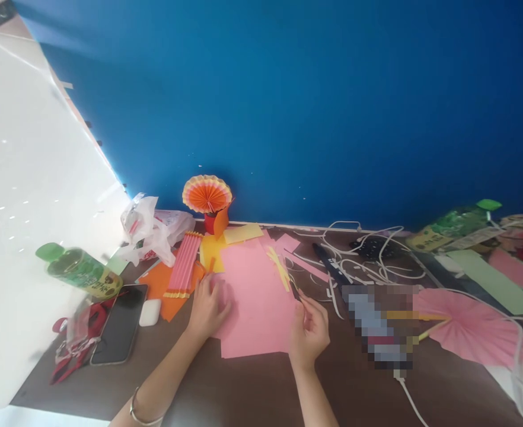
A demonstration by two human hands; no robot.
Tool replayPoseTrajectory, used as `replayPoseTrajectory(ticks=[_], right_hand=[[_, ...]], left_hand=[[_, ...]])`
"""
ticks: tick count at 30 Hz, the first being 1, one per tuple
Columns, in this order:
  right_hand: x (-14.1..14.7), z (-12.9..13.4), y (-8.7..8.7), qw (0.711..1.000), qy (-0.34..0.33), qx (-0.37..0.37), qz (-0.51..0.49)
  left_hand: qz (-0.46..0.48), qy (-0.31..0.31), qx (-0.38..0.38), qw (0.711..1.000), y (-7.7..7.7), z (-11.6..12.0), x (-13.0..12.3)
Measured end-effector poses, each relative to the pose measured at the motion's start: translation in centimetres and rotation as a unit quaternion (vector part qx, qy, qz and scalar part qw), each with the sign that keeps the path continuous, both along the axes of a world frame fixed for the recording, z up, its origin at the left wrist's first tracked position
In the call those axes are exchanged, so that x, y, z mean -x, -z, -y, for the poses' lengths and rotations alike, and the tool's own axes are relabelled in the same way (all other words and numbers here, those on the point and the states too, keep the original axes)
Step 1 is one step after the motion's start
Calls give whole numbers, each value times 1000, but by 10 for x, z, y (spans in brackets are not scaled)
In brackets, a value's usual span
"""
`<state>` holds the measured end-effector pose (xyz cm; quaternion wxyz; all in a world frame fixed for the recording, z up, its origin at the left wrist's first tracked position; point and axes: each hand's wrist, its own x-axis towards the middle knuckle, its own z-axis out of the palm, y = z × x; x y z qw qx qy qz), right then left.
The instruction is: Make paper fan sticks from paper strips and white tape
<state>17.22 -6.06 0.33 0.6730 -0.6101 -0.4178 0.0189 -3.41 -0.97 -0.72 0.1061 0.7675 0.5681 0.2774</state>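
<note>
A large sheet of pink paper (257, 302) lies on the dark table in front of me. My left hand (208, 307) rests at its left edge, fingers down and thumb stretched over the pink. Just beyond those fingertips is a short orange strip (211, 265). Over the right edge of the sheet, my right hand (310, 329) is closed on a slim dark tool (295, 290), whose kind I cannot make out. Beside its tip lie thin yellow strips (279, 270). Left of my left hand is a pleated pink paper piece (185, 264) with yellow ends.
A round pleated orange paper fan (207, 194) stands against the blue wall. To the left are a phone (120, 323), a white case (150, 312) and a green bottle (81, 270). White cables (377, 267) and a pink fan (475, 326) lie to the right.
</note>
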Motion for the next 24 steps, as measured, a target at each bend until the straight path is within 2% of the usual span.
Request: replayPoseTrajectory(ticks=[7, 12, 15, 18, 20, 24], right_hand=[[1, 2, -2, 999, 3, 3, 35], [-10, -1, -2, 985, 44, -22, 165], [-26, -8, 6, 969, 77, 4, 236], [-35, -16, 18, 962, 44, 78, 257], [-32, -19, 24, 952, 16, 129, 278], [-7, -27, 19, 912, -91, 227, 330]], left_hand=[[-51, 15, 4, 999, -2, 0, -4], [-101, 53, 10, 993, 1, -1, -8], [-108, 79, 20, 991, 1, -1, -3], [-106, 116, 32, 987, 0, -2, 6], [-101, 137, 39, 985, -2, -2, 11], [-91, 154, 43, 983, -4, -1, 17]])
